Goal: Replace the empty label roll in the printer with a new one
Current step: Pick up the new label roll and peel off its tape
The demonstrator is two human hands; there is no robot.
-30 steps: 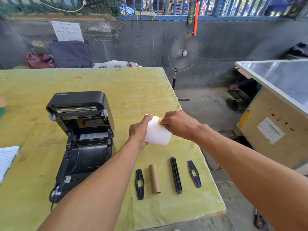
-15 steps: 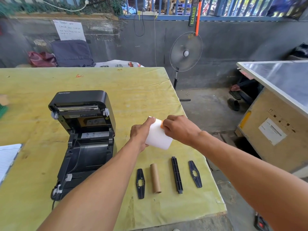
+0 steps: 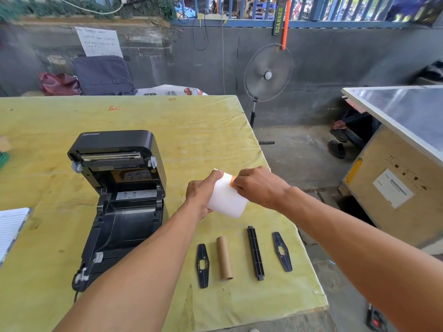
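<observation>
A new white label roll is held above the yellow table, right of the black printer, whose lid stands open and whose bay looks empty. My left hand grips the roll's left end. My right hand pinches a small orange tab at the roll's top edge. On the table below lie the empty brown cardboard core, a black spindle bar and two black flat end guides.
The table ends just right of the parts and near the bottom. A lined notebook lies at the left edge. Beyond the table stand a fan and a wooden crate on the right.
Both hands and the roll stay almost in place; my right fingers shift slightly on the orange tab at the roll's top edge.
</observation>
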